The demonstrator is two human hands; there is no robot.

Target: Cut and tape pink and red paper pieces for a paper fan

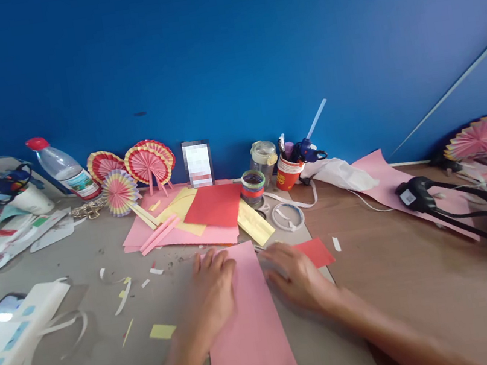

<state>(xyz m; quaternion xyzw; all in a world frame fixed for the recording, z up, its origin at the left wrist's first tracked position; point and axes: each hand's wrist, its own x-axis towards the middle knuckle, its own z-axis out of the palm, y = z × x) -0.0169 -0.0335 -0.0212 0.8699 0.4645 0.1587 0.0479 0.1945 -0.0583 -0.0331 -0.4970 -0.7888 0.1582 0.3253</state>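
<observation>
A long sheet of pink paper [253, 339] lies on the grey mat in front of me. My left hand [215, 284] rests on its upper left part, palm down, with the fingers stretched out over the sheet. Along the right edge, near the top corner, is my right hand [291, 270], its fingers drawn together and slightly blurred. A thin, pale tip shows at these fingertips, but what it belongs to cannot be made out. Just beyond the right hand a small red piece of paper [315, 252] lies partly covered.
Behind lie stacked pink sheets [183, 238], red paper [213, 205] and finished paper fans [149, 163]. Tape rolls [252, 184], a red cup of tools [289, 174] and a bottle [68, 172] stand near the blue partition. Paper scraps [162, 331] litter the left; a black headset-like device [457, 205] sits right.
</observation>
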